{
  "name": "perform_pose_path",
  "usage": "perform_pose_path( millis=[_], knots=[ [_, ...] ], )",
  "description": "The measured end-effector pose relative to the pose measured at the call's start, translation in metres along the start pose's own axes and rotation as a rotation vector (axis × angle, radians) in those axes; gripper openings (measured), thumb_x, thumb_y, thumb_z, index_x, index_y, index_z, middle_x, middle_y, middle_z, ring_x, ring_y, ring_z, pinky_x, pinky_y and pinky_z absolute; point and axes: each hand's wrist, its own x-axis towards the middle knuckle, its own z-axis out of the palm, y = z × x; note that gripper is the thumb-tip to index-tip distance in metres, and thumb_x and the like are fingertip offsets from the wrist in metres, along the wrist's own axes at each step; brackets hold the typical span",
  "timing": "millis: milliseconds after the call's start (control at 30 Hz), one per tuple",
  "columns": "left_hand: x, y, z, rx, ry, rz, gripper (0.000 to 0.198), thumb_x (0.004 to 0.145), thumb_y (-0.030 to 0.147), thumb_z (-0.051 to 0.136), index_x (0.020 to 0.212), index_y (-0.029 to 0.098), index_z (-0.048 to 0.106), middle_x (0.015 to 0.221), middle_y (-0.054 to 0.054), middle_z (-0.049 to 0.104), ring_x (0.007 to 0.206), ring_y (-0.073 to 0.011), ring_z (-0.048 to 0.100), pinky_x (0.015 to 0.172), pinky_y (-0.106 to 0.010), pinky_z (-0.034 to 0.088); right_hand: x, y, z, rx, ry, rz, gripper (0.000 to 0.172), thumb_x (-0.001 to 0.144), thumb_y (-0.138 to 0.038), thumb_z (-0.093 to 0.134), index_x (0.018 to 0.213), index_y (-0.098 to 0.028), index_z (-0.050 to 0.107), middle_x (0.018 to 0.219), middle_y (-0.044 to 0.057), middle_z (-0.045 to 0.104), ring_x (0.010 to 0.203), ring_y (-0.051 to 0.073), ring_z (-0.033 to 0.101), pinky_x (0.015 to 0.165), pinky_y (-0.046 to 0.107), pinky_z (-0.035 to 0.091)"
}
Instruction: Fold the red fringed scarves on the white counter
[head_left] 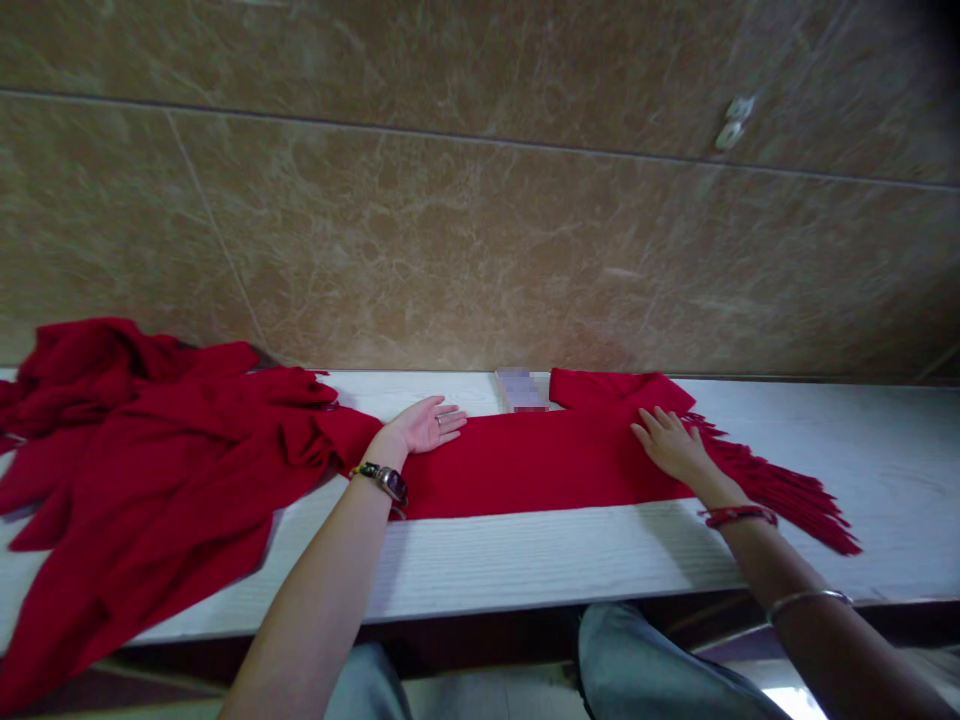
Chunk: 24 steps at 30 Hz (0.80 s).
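Note:
A red fringed scarf lies spread in a flat band across the white table. My left hand rests at the band's left part, fingers stretched out and palm turned partly up, holding nothing. Near the right end, my right hand lies flat on the cloth with its fingers apart. Just beyond it, the scarf's fringe fans out to the right. Behind the band, a folded red piece lies against the wall side; I cannot tell whether it belongs to the same scarf.
A large loose heap of red cloth covers the left side and hangs over the front edge. A small pale clear-looking pack stands by the wall. The white table is narrow, with a brown marble wall behind, bearing a socket.

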Motion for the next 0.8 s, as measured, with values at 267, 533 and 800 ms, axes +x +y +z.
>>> perform_pose_path(
  millis=[267, 533, 800],
  knots=[
    [-0.003, 0.0, 0.013, 0.265, 0.119, 0.073, 0.022, 0.088, 0.024, 0.031, 0.087, 0.014, 0.051, 0.102, -0.014, 0.062, 0.097, -0.0145, 0.058, 0.085, -0.027, 0.045, -0.047, -0.149, -0.047, 0.285, -0.019, -0.678, 0.05, 0.09, -0.04, 0.025, 0.134, -0.017, 0.03, 0.142, 0.011, 0.025, 0.131, 0.023, 0.017, 0.102, 0.045, 0.025],
    [-0.001, -0.023, 0.046, 0.857, 0.433, 0.293, 0.015, 0.082, 0.017, 0.042, 0.094, 0.015, 0.05, 0.108, -0.012, 0.057, 0.102, -0.0195, 0.054, 0.084, -0.031, 0.045, -0.061, -0.153, -0.038, 0.221, -0.201, -0.773, 0.049, 0.09, -0.044, 0.024, 0.134, -0.023, 0.03, 0.14, 0.007, 0.03, 0.128, 0.022, 0.025, 0.101, 0.047, 0.024],
    [-0.006, -0.053, 0.068, 1.389, 0.512, 0.497, 0.026, 0.082, 0.022, 0.04, 0.102, 0.015, 0.056, 0.12, -0.015, 0.044, 0.119, -0.0309, 0.032, 0.096, -0.047, 0.029, -0.036, -0.059, -0.017, 0.08, -0.15, -0.542, 0.049, 0.09, -0.039, 0.026, 0.131, -0.013, 0.036, 0.138, 0.014, 0.033, 0.129, 0.025, 0.024, 0.1, 0.048, 0.026]
  ],
)
